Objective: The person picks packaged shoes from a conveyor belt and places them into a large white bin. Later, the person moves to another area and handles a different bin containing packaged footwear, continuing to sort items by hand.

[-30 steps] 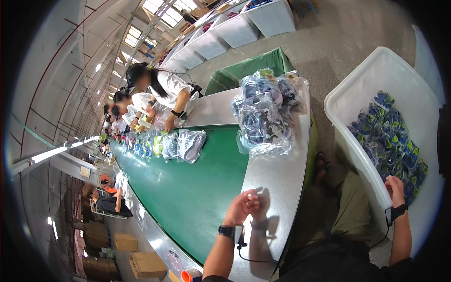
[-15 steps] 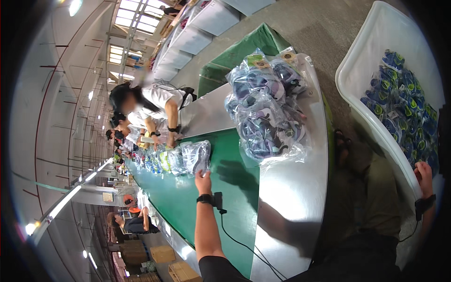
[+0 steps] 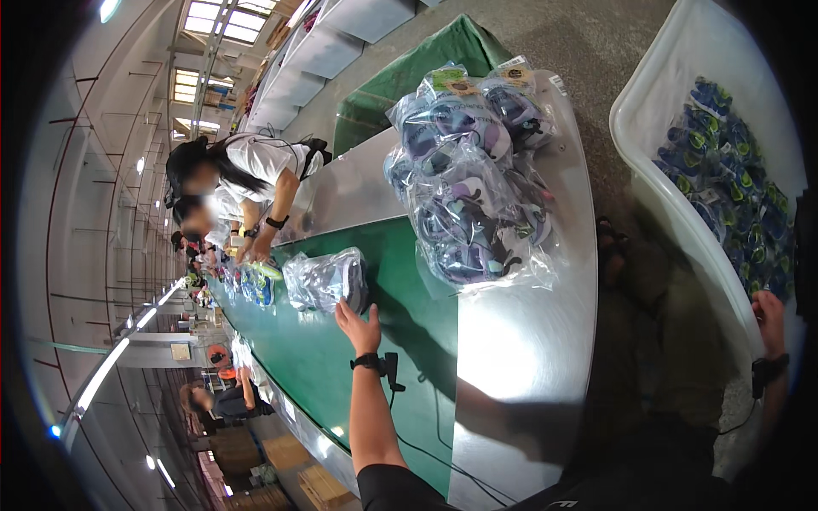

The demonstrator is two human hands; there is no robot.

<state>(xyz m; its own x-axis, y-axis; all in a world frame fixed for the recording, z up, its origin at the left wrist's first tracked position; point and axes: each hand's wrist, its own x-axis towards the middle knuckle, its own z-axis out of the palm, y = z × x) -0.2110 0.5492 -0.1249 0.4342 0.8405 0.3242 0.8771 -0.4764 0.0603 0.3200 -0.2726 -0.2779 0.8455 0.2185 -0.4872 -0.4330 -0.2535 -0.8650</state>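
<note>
A clear plastic bag of grey-and-dark shoes [image 3: 325, 279] lies on the green conveyor belt. At its near right end is my left hand [image 3: 361, 329], with fingers spread and fingertips against or just beside the plastic; I cannot tell which. A dark band with a small device circles that wrist. Far to the right, my right hand [image 3: 769, 317] is curled over the rim of a white plastic bin [image 3: 626, 128]. Inside the bin lie many bagged blue-and-lime shoes [image 3: 724, 183]. Its fingers are partly hidden by the rim.
Bagged purple-and-grey shoes [image 3: 464, 200] are heaped on the metal table end [image 3: 520, 341]. Across the belt, a co-worker in a white shirt [image 3: 264, 175] reaches toward more bagged shoes [image 3: 258, 284]. A green-covered container [image 3: 409, 89] stands behind. A cable trails from my left wrist.
My left hand has gone from a pinch at the bag's edge to spread fingers. The grey shoe bag now lies apart from the row behind it. My right hand stays at the bin rim.
</note>
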